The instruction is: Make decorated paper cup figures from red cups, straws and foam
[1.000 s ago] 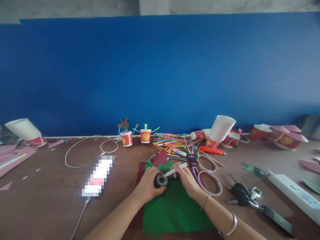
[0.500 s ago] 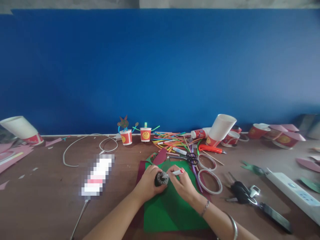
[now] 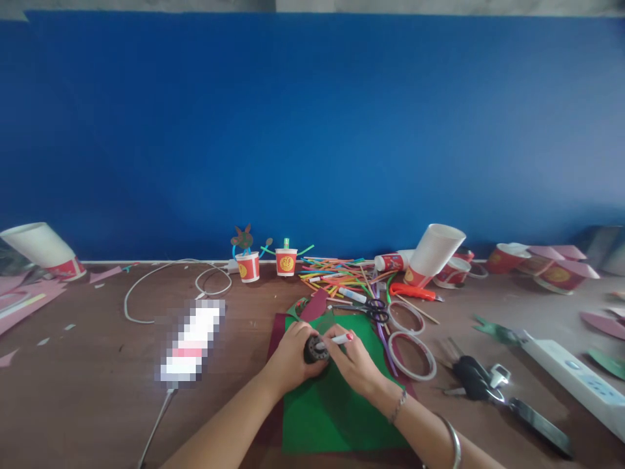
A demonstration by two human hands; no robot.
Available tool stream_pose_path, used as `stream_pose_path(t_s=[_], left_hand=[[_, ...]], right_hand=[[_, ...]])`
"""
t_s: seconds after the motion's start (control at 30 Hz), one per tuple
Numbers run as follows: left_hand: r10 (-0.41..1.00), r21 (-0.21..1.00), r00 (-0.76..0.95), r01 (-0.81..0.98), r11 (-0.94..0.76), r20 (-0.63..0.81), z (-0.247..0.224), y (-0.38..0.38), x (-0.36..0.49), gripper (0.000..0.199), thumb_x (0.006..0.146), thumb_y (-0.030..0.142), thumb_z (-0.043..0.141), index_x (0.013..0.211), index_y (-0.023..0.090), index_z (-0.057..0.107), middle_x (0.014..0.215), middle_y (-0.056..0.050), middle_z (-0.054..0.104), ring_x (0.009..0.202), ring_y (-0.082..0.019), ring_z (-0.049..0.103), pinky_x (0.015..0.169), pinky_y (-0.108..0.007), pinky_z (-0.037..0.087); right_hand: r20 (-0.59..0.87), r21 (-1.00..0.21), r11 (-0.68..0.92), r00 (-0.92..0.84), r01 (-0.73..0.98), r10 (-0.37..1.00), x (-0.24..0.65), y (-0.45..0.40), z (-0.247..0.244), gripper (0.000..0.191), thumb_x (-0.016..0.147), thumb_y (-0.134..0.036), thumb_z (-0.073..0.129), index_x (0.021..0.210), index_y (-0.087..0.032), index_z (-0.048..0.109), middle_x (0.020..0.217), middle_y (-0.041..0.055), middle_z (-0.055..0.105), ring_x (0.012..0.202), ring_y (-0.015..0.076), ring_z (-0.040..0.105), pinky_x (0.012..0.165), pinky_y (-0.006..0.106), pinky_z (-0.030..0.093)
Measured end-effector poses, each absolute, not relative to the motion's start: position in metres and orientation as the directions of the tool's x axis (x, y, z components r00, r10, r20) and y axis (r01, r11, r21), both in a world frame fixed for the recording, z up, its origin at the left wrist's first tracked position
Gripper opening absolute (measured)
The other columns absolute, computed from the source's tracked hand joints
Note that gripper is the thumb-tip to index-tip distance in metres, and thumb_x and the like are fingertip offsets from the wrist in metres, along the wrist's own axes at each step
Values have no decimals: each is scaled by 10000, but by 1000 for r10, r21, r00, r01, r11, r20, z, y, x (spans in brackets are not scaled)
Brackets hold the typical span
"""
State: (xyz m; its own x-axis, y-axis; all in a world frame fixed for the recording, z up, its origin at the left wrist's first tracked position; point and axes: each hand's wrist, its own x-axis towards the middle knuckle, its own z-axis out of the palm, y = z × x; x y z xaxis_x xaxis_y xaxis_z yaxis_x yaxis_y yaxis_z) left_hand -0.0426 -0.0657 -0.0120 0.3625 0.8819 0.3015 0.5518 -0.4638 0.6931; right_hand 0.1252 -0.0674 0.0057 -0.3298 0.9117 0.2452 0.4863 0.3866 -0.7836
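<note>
My left hand (image 3: 291, 357) is wrapped around a small dark round object (image 3: 309, 355) with a pale-marked top; its exact kind is unclear. In my right hand (image 3: 355, 363) is a white marker with a red end (image 3: 344, 339), pinched between fingers and thumb. The marker's tip points left onto the round object's top. Both hands are over a green paper sheet (image 3: 336, 423), which lies on a dark red sheet (image 3: 269, 420). Past the hands lie dark red and green paper cutouts (image 3: 316, 305) and black-handled scissors (image 3: 377, 311).
Two tape rolls (image 3: 413, 374) and car keys (image 3: 472, 378) lie to the right, beyond them a power strip (image 3: 573, 371). Colourful straws (image 3: 332, 280), an orange utility knife (image 3: 413, 291) and paper cups (image 3: 286, 262) line the back. A lit phone (image 3: 193, 339) is at left.
The marker has moved slightly left and down, its tip now over the top of the round object. My left hand keeps its hold.
</note>
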Motion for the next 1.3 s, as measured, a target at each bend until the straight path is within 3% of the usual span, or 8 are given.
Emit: stream_pose_path(t_s=[0.23,0.43,0.53,0.63,0.8,1.03,1.2,1.3], left_hand=[[894,682,347,582,-442,284,-13,-64,-43,340,614,285,716,913,197,578,923,-46,586,902,-220,532,798,-335,441],[900,562,317,703,-435,300,-13,-64,-45,447,518,330,786,907,220,595,1000,-48,587,1009,-282,509,890,-441,395],[902,524,299,738,-425,310,-14,-63,-46,488,479,388,810,889,238,593,1001,-33,581,1060,-294,502,1031,-542,242],[905,513,297,749,-419,305,-14,-62,-46,520,461,428,821,882,237,583,994,-24,579,1082,-293,500,1072,-599,95],[911,519,298,751,-408,284,-14,-61,-46,583,453,445,832,932,235,574,1014,-34,581,1095,-289,495,1062,-622,107],[906,498,292,762,-414,306,-25,-59,-47,690,450,497,819,1031,242,548,1067,-45,572,1120,-297,490,1058,-642,115],[904,501,297,758,-418,306,-28,-58,-48,691,479,472,807,1071,243,534,1116,-65,567,1157,-302,470,1067,-622,123],[915,520,293,755,-400,278,-26,-59,-48,622,493,422,801,1032,240,548,1069,-50,582,1140,-288,482,1077,-603,114]], right_hand=[[103,-901,241,-360,361,927,125,-54,9,223,854,-299,430,684,-185,520,646,-21,503,637,130,477,599,250,377],[-22,-826,222,-422,519,906,120,-36,22,234,790,-226,428,560,-185,435,525,-50,409,515,93,374,504,233,286],[-27,-769,262,-440,583,898,115,-30,29,247,757,-195,443,514,-188,397,473,-55,369,482,84,323,477,235,239],[-23,-722,293,-445,627,895,111,-27,34,278,730,-176,476,476,-194,365,434,-58,341,457,80,287,474,247,207],[36,-462,479,-524,746,851,105,-28,40,335,742,-177,487,428,-194,372,409,-29,379,410,82,262,477,280,170],[11,-111,637,-640,763,768,97,-34,51,227,766,-162,449,633,-141,631,598,77,646,509,143,508,510,279,231],[-21,67,732,-733,678,680,94,-39,52,228,808,-156,434,767,-120,656,731,111,689,636,185,582,609,299,301],[-5,91,749,-752,657,660,94,-46,54,246,842,-162,403,800,-133,643,749,105,688,671,197,591,652,323,303]])
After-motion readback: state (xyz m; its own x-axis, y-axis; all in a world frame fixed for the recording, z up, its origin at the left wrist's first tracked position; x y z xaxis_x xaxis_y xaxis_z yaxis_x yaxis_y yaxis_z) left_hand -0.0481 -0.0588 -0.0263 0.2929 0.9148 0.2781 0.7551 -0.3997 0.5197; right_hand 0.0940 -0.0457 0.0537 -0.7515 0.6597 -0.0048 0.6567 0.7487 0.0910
